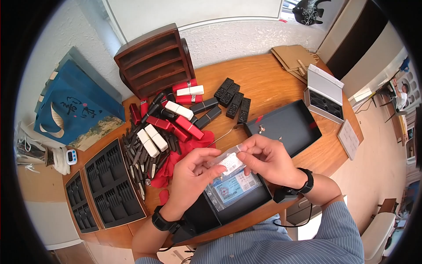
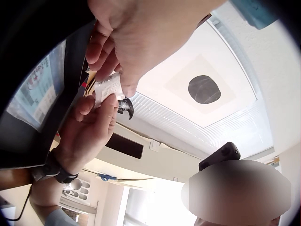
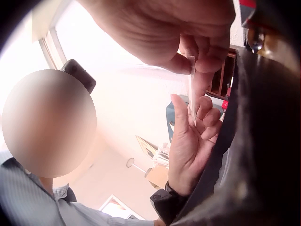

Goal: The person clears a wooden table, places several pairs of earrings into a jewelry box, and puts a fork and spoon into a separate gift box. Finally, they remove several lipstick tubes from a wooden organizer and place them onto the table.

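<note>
- While your right hand (image 1: 274, 165) pinches the bag (image 1: 231, 163) by its right end, thumb against fingers, your left hand (image 1: 190, 176) holds its left end with loosely curled fingers.
- The bag is above the near box (image 1: 198, 218), in which a clear pouch (image 1: 233, 190) lies.
- To the left, red cases (image 1: 189, 126) and white cases (image 1: 179, 110) lie heaped on the tabletop (image 1: 263, 72).
- To the right, farther from you, a dark tray (image 1: 290, 125) holds small pieces (image 1: 262, 129).

On the bench (image 1: 263, 81), a rack (image 1: 154, 56) stands behind heaped boxes (image 1: 189, 127). A slotted tray (image 1: 112, 182) lies left, an open case (image 1: 325, 86) right.
</note>
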Action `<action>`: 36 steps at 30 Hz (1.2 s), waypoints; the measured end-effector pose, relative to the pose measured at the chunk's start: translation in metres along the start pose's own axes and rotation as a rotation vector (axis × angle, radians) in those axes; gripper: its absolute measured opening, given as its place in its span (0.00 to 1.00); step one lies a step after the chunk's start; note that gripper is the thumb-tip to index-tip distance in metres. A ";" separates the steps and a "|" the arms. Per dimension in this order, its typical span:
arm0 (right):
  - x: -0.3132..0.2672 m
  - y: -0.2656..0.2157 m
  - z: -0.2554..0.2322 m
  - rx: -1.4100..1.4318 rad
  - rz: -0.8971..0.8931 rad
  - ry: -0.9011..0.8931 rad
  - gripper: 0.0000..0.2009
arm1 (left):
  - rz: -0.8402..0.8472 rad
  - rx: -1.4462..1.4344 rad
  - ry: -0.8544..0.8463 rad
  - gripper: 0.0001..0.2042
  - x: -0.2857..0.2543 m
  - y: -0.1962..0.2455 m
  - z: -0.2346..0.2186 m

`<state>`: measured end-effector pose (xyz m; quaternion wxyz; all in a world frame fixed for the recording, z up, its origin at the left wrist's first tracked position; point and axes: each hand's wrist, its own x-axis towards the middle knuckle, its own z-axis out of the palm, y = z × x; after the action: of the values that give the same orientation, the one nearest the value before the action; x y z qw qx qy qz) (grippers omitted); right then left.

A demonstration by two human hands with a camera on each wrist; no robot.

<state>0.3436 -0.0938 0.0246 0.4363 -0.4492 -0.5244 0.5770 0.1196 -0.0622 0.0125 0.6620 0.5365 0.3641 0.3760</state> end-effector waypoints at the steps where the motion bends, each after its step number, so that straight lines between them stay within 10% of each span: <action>1: 0.000 -0.001 0.000 0.027 0.002 0.023 0.07 | 0.001 0.000 0.001 0.15 0.000 0.000 0.001; 36: 0.007 -0.002 -0.011 -0.089 -0.045 0.149 0.09 | 0.025 0.109 -0.019 0.17 0.002 0.004 -0.001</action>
<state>0.3530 -0.0843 0.0259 0.4665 -0.4979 -0.5256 0.5082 0.1197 -0.0594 0.0164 0.6307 0.5797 0.3709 0.3586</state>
